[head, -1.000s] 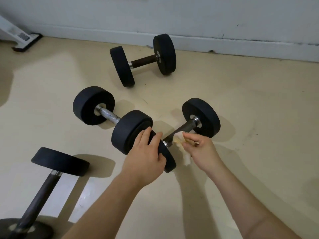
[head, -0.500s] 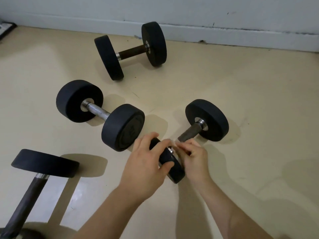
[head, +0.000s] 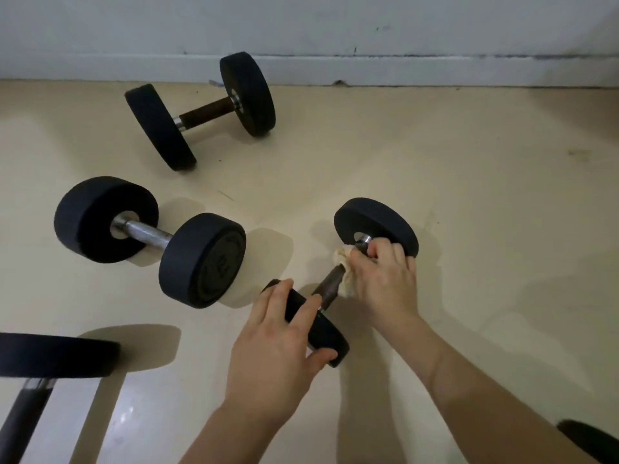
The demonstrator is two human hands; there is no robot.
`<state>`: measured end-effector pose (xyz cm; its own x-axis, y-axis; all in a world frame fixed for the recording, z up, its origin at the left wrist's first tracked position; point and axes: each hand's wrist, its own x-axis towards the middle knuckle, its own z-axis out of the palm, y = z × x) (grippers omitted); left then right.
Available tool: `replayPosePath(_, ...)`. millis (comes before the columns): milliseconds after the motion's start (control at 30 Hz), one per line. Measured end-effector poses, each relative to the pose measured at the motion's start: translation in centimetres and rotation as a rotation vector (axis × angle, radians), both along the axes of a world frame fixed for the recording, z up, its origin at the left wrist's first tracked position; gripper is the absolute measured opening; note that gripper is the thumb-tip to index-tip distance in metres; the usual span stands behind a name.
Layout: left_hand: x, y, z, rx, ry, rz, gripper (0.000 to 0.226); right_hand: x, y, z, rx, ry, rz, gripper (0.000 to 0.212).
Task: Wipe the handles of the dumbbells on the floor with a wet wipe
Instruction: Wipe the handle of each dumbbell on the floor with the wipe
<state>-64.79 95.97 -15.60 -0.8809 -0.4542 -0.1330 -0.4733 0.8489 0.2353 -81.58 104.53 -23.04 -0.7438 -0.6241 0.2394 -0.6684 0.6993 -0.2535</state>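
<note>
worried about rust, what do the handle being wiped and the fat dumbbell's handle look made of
Dark brown bar handle being wiped: likely steel, dull and brownish, perhaps rusted or coated, no shine. Shiny silver bar handle of the thick black dumbbell: chromed or polished steel, showing bright highlights.

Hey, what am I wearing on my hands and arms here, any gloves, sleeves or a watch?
Nothing that shows. The left hand and right hand are bare, with no gloves, rings, watch or wristband visible. No sleeve shows anywhere up to the frame's edge.
</note>
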Motion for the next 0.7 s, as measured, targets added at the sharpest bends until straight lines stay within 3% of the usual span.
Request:
replayPosePath(133,0.2,0.3,-0.5,-0.033,-0.047,-0.067,0.075,2.2,0.6,0.7,0.126,0.09,0.053,0.036)
replayPosePath(333,0.4,0.7,-0.8,-0.096,-0.025,-0.086,0.069,-0.7,1.2,1.6,0.007,-0.102,0.188,0.019)
replayPosePath(467,0.5,0.2,-0.5,-0.101,0.054,-0.093,0.047,-0.2,0.8,1.6,-0.097,-0.162,0.079,0.01)
replayPosePath(567,0.5,0.1,-0.4,-0.105,0.074,-0.094,0.042,0.2,0.8,0.7,-0.12,-0.103,0.086,0.022)
replayPosePath(700,0.4,0.1,-0.4,-0.093,0.09,-0.102,0.041,1.4,2.1,0.1,-0.008,-0.002,0.192,0.035)
